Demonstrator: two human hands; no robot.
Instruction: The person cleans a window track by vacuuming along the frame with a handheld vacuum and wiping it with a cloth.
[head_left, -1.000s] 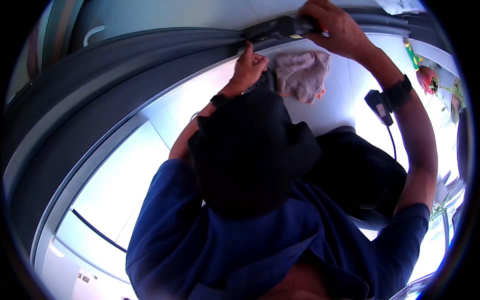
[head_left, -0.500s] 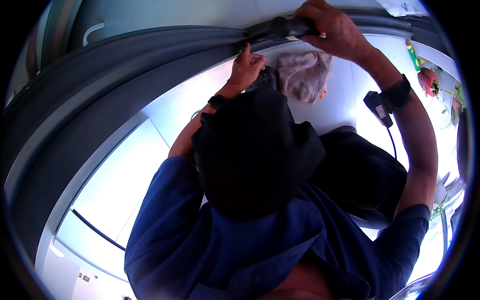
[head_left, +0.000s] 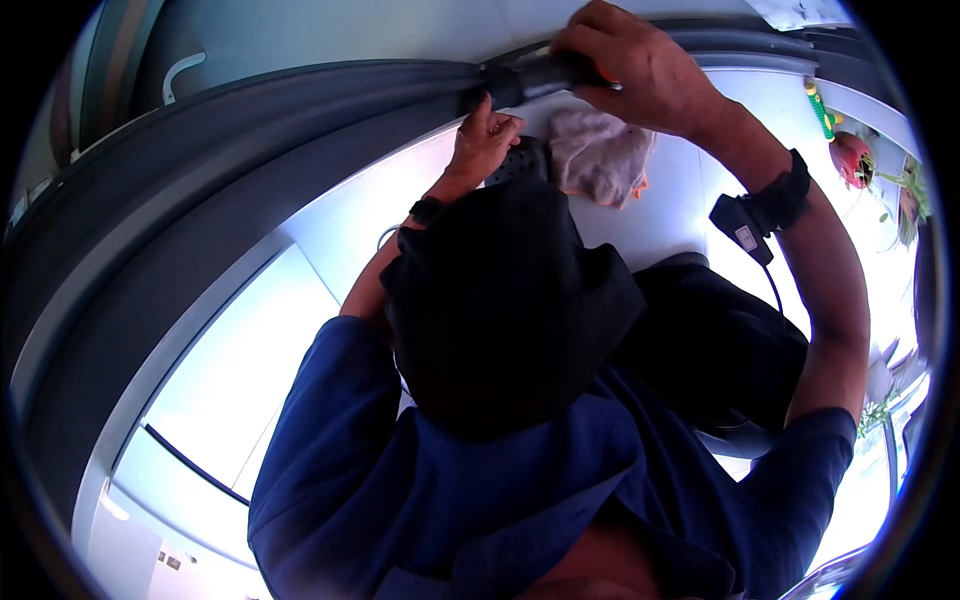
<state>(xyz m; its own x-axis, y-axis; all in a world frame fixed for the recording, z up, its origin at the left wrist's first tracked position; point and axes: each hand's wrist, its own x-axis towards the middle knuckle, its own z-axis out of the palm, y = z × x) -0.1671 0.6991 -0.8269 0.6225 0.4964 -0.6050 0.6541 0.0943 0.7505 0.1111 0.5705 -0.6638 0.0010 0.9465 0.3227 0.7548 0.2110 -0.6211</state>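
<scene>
My right hand (head_left: 650, 75) is closed around a dark hand tool (head_left: 535, 80) with a rounded body and a small orange-red part by the fingers. The tool lies along a dark grey ridged frame (head_left: 300, 100), its far end pointing left. Just below that end is my left hand (head_left: 485, 140), one digit raised toward the tool and the others loosely bent and apart. No object shows in it, and whether the raised digit touches the tool is unclear. Below the tool, a crumpled greyish-pink cloth (head_left: 600, 155) lies on the pale floor beside a dark shoe with holes (head_left: 522, 160).
My dark-clothed legs (head_left: 510, 310) fill the middle. A black device (head_left: 742, 228) with a cable is strapped to my right forearm. At the right stand a red pot (head_left: 852, 160) with a plant and a green-yellow handled item (head_left: 822, 110). A white handle (head_left: 180, 72) is at upper left.
My right hand and the dark tool have shifted left and slightly down along the frame, closer to my left hand. My left hand has moved only a little.
</scene>
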